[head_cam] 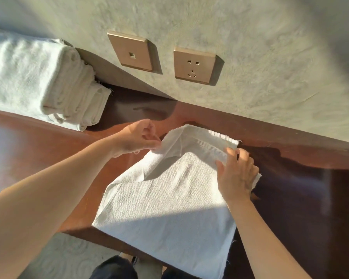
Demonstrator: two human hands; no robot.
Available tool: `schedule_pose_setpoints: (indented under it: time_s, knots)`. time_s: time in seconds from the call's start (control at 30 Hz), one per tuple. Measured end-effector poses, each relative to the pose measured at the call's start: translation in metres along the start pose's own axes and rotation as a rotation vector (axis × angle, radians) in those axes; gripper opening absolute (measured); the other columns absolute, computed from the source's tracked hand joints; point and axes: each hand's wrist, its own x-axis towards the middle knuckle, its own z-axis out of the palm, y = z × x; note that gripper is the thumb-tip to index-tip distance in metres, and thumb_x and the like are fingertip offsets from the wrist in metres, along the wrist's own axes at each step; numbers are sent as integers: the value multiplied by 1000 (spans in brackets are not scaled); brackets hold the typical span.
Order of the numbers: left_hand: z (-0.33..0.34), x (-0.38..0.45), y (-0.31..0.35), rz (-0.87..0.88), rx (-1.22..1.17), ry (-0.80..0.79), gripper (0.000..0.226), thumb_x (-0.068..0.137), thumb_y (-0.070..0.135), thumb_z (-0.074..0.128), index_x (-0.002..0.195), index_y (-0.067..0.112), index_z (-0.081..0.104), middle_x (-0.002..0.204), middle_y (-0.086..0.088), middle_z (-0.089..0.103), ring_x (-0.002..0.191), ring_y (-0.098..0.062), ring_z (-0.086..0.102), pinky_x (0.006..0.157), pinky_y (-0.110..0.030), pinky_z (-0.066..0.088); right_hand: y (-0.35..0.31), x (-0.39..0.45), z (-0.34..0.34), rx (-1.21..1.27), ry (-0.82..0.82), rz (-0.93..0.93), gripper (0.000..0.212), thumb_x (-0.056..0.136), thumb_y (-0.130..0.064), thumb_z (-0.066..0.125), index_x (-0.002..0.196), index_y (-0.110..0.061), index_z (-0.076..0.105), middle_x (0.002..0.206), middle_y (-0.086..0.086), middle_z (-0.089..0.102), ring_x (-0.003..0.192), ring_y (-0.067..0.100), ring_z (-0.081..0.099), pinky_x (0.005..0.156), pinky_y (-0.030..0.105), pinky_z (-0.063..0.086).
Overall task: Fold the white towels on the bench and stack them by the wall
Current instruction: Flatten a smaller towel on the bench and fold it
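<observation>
1. Left of the flat white woven towel (169, 198), a stack of folded white terry towels (48, 81) sits against the pale plastered wall (250, 47); its rolled edges look thick, soft and nubby.
2. The left hand (135, 137) is at the flat towel's far left corner, fingers (151, 142) pinched shut on the lifted edge, which is turned back toward the person.
3. The flat towel lies across the glossy reddish-brown wooden tabletop (48, 137), its near end hanging over the front edge. The weave is fine and ribbed, with frayed hems and a stitched band at the far end.
4. Above the towel, two brass-coloured square wall plates, a switch plate (130, 51) and a socket (193, 65), are set in the wall.
5. The right hand (237, 174) rests on the towel's far right edge, fingers (230, 153) curled over the hem; a true pinch cannot be told.
6. Likely best: bring both corners back together at an even pace, match them to the near edge, then smooth the crease flat before halving again.
</observation>
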Motion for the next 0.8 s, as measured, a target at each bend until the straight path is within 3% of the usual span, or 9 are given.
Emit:
schedule_pose_setpoints:
  time_s: [0.1,0.23,0.33,0.4,0.47,0.53,0.63,0.73,0.8]
  knots:
    - [0,5,-2,-27,231,-101,61,75,53,83,127,50,52,102,16,66,92,-4,62,78,-25,50,-1,1,2,-31,-5,18,40,89,-27,74,125,-16,62,127,15,56,109,37,52,88,51,38]
    - [2,16,-5,15,419,-100,31,75,63,78,94,43,63,97,21,58,85,-5,56,69,-24,42,-6,2,1,-15,23,53,34,87,-29,75,116,-14,63,109,12,58,99,35,54,84,47,37]
    - [-12,22,-1,10,324,-97,30,78,46,79,73,30,54,66,25,55,67,-11,48,59,-23,37,-3,4,-3,-20,-43,160,36,91,-42,69,110,-12,61,101,10,64,97,34,55,85,45,35]
    - [-30,23,0,15,337,-73,30,79,39,79,74,28,52,63,21,52,64,-12,43,57,-25,34,1,8,-6,-35,-103,228,46,92,-54,62,114,-14,62,104,8,68,101,33,57,88,44,34]
    - [-48,26,-2,54,328,42,24,81,33,79,86,30,56,80,14,56,69,-12,49,59,-24,38,4,10,-10,-83,-128,255,54,91,-64,56,113,-16,63,104,7,69,102,32,58,89,44,34]
    - [-63,32,-7,145,366,319,26,87,25,75,106,23,58,99,5,59,85,-14,55,70,-22,41,2,10,-13,-146,-133,284,56,89,-69,52,109,-18,63,103,5,68,101,31,57,86,43,33]
    - [-65,33,-12,325,476,615,29,92,19,71,118,12,60,117,-9,58,106,-25,56,89,-30,45,-6,7,-18,-93,-190,362,49,92,-60,55,117,-18,59,115,7,62,112,34,51,92,48,34]
    - [-30,17,-13,462,569,301,40,90,41,71,122,22,57,119,0,60,99,-19,59,85,-37,55,-14,-3,-22,31,-222,420,35,95,-28,57,129,-17,57,125,12,56,122,38,45,102,54,33]
    - [6,4,-13,366,673,58,65,82,59,71,135,32,44,132,6,52,111,-17,55,88,-35,54,-20,-19,-22,79,-127,420,36,90,-7,56,125,-13,61,120,16,56,117,40,46,104,57,35]
